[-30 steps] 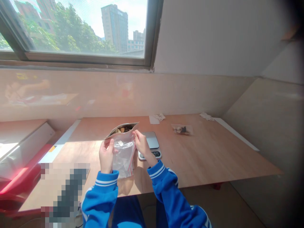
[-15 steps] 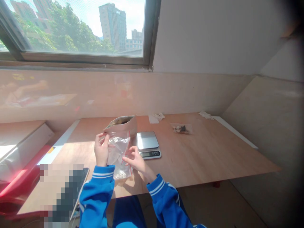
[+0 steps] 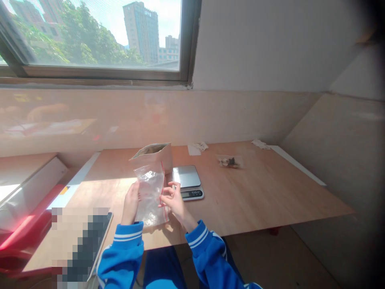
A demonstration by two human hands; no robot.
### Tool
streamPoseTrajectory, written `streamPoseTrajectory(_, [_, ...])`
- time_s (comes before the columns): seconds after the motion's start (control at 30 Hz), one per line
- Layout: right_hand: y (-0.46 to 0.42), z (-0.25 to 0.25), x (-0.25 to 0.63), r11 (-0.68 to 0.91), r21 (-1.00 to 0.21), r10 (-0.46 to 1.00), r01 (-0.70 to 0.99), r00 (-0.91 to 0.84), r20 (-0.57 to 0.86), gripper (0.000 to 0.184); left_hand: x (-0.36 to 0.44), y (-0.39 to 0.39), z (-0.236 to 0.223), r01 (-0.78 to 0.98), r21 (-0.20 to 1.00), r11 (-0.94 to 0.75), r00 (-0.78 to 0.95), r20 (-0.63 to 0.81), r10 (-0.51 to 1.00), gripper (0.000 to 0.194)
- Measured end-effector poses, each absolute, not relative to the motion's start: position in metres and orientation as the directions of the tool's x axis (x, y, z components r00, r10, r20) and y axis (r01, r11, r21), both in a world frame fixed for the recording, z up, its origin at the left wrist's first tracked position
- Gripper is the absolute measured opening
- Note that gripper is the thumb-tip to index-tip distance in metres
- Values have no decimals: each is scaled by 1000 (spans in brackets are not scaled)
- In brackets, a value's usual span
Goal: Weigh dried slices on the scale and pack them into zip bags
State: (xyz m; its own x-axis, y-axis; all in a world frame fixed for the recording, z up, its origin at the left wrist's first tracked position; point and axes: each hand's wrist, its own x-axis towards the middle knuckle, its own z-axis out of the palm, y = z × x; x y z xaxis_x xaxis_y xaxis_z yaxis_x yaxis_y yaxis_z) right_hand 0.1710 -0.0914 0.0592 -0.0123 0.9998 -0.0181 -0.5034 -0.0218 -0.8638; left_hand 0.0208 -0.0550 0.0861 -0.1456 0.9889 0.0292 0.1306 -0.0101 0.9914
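Observation:
A clear plastic zip bag (image 3: 149, 200) with a red strip along its right side is between my hands, just above the near part of the table. My left hand (image 3: 131, 202) grips its left edge, the fingers partly behind the plastic. At the red strip, my right hand (image 3: 174, 201) pinches the bag's right side with thumb and fingers. Behind it stands a paper pouch (image 3: 165, 158) with its top gaping and its inside dark. Beside the pouch, close to my right hand, rests a digital kitchen scale (image 3: 187, 177) with a bare metal plate.
Farther right lies a small clear bag (image 3: 230, 161) with dark and pale pieces inside. White scraps (image 3: 201, 147) lie along the table's wall edge. At the lower left is a dark flat device (image 3: 96, 241), partly pixelated. A red stool (image 3: 39, 228) stands beside the table (image 3: 255, 200).
My left hand has slid down the bag's left edge from near its top corner. My right hand has shifted slightly along the red strip. The bag looks flatter and more spread.

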Motion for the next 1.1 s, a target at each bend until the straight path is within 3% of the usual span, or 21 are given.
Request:
streamPoseTrajectory(0.1, [-92,55,173,-10,-897,1000,-441,-5,-9,54,22,-60,87,253,967,25,-141,11,990,42])
streamPoseTrajectory(0.3, [-101,52,185,-84,-927,996,-367,-60,-67,53,16,-57,91,451,890,-68,-226,187,956,32])
streamPoseTrajectory(0.53, [-107,49,197,-132,-935,991,-330,-71,-115,52,14,-56,93,391,920,10,-140,49,989,39])
streamPoseTrajectory(0.77, [-112,38,184,-263,-918,964,-295,-126,-236,59,13,-33,97,336,932,-136,-208,214,954,45])
streamPoseTrajectory(0.87, [-107,33,180,-179,-975,984,-134,-16,-179,46,12,-21,100,342,922,-179,-167,247,955,43])
streamPoseTrajectory(0.97, [-102,34,181,17,-987,999,161,31,22,24,9,-18,99,404,900,-161,-83,212,974,47])
streamPoseTrajectory(1.03, [-102,40,180,89,-933,990,348,73,122,32,7,-23,96,446,875,-190,-40,231,972,49])
streamPoseTrajectory(1.1, [-104,47,175,102,-876,971,472,144,191,54,5,-32,89,473,846,-245,-14,286,958,50])
